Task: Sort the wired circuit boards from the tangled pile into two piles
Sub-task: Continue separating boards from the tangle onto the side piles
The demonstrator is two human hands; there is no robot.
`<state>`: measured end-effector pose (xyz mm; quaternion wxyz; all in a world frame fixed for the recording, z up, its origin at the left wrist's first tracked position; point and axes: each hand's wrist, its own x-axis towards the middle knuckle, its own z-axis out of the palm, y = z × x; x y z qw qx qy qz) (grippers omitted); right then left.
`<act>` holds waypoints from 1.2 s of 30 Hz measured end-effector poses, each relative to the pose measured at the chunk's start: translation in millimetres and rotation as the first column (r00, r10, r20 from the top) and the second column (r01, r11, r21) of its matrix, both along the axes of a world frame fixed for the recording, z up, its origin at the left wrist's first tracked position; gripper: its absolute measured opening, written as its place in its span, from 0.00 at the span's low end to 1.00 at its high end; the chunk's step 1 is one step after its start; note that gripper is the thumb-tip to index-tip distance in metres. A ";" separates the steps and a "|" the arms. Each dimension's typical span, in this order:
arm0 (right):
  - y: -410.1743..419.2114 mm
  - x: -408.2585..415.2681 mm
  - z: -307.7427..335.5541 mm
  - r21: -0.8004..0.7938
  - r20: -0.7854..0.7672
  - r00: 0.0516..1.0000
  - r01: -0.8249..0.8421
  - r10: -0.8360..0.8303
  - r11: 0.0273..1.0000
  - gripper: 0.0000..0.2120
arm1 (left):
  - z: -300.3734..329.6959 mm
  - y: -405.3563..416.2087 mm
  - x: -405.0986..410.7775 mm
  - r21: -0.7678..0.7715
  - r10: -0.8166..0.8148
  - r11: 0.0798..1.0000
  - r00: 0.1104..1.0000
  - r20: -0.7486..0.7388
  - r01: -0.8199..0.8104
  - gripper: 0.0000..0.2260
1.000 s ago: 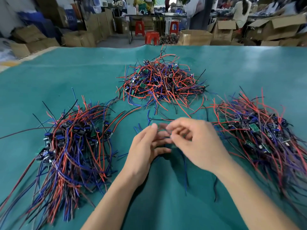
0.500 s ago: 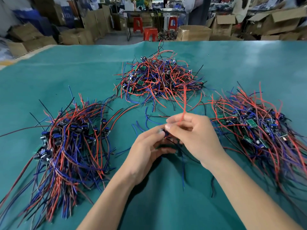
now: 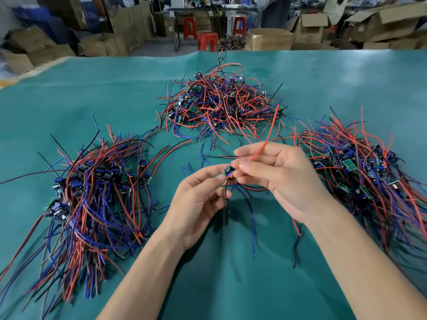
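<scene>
We pinch one wired board between left hand and right hand. Sorted piles flank our grip: left pile nearer the left hand, right pile nearer the right.

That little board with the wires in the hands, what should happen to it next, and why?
Probably lift the small board a bit higher to free its wires. The left hand and right hand both pinch it above the green table, but its blue and black wires dangle down onto the cloth. Once they hang free, it can go to the left pile or the right pile.
</scene>
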<state>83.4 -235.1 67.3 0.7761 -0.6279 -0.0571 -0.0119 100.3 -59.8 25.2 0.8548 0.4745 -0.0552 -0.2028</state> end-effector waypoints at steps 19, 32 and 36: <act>6.9 2.0 -11.6 -0.498 0.099 0.992 0.113 -0.073 0.860 0.11 | -5.6 -1.3 -4.8 0.083 -0.011 0.997 0.987 0.163 -0.003 0.08; -3.9 6.8 -2.1 -0.100 -0.012 0.943 0.329 -0.331 0.939 0.06 | -0.3 -1.9 -7.7 0.303 -0.198 0.944 0.956 0.216 0.127 0.10; -21.3 9.2 3.3 -0.034 -0.079 0.889 0.449 -0.450 0.893 0.04 | 1.3 -5.5 -12.1 0.300 -0.284 0.931 0.930 0.234 0.209 0.08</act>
